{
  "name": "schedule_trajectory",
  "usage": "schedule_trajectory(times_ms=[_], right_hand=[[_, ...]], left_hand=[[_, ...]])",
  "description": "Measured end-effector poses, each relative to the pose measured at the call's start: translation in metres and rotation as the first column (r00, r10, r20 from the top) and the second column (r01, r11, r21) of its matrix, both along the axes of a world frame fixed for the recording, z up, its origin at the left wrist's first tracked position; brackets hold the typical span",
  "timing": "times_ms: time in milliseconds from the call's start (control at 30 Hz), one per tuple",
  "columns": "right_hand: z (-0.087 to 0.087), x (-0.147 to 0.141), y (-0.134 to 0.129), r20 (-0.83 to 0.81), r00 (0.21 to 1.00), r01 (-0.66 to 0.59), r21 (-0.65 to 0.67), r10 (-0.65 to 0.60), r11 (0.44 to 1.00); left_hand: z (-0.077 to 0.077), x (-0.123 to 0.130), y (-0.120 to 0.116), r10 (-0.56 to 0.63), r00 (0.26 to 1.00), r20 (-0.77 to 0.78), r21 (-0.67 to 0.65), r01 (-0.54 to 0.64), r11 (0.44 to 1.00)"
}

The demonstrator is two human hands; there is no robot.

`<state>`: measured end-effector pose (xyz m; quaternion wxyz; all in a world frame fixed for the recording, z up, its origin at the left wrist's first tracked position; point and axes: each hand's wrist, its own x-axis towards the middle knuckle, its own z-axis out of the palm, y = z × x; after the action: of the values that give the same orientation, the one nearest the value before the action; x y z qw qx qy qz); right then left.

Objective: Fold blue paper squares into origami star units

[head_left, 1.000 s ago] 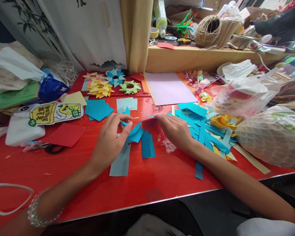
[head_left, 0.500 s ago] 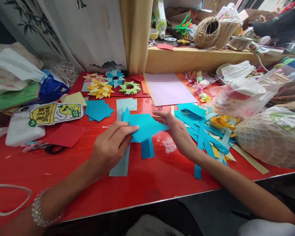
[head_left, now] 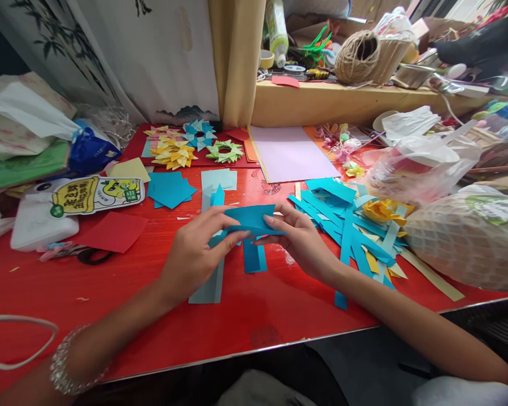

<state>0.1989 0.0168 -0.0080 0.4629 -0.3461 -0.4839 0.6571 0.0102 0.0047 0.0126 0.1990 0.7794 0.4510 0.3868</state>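
A sheet of blue paper point(head_left: 252, 220), bent along its length, is held up between both hands. My left hand point(head_left: 195, 245) pinches its left end with the thumb in front. At the right end my right hand point(head_left: 302, 237) grips it between thumb and fingers. Below the sheet, a folded blue strip point(head_left: 254, 258) lies on the red table point(head_left: 279, 316). A pale blue-grey strip point(head_left: 207, 287) rests beside my left hand, and a small pointed blue piece point(head_left: 217, 196) stands just behind its fingers.
Cut blue strips point(head_left: 346, 225) are heaped at the right, near a netted bag point(head_left: 461, 242). Blue squares point(head_left: 170, 190), a red sheet point(head_left: 114, 232) and scissors point(head_left: 95, 257) lie left. Folded paper rings point(head_left: 224, 151) and lilac paper point(head_left: 292, 152) are behind.
The blue paper went from lying flat and wide to bent and narrower. My right hand moved left and closed on its right end; my left thumb shifted along the near edge.
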Motion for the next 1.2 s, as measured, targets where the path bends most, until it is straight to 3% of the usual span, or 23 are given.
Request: schedule_trajectory(times_ms=[167, 333, 533, 1200], right_hand=[[0.003, -0.002, -0.004, -0.019, 0.999, -0.047, 0.051, 0.048, 0.998], [0.008, -0.004, -0.009, 0.073, 0.997, -0.031, 0.139, 0.021, 0.990], [0.007, -0.005, -0.009, 0.091, 0.991, 0.082, 0.119, -0.093, 0.989], [-0.002, -0.007, -0.007, 0.117, 0.988, 0.091, 0.096, -0.102, 0.991]], left_hand=[[0.000, 0.000, -0.001, 0.131, 0.963, 0.234, -0.224, -0.078, 0.972], [-0.003, 0.003, -0.001, 0.141, 0.938, 0.315, -0.266, -0.056, 0.962], [-0.004, 0.004, -0.002, 0.109, 0.954, 0.280, -0.296, -0.022, 0.955], [-0.011, 0.004, 0.001, 0.117, 0.944, 0.309, -0.349, -0.002, 0.937]])
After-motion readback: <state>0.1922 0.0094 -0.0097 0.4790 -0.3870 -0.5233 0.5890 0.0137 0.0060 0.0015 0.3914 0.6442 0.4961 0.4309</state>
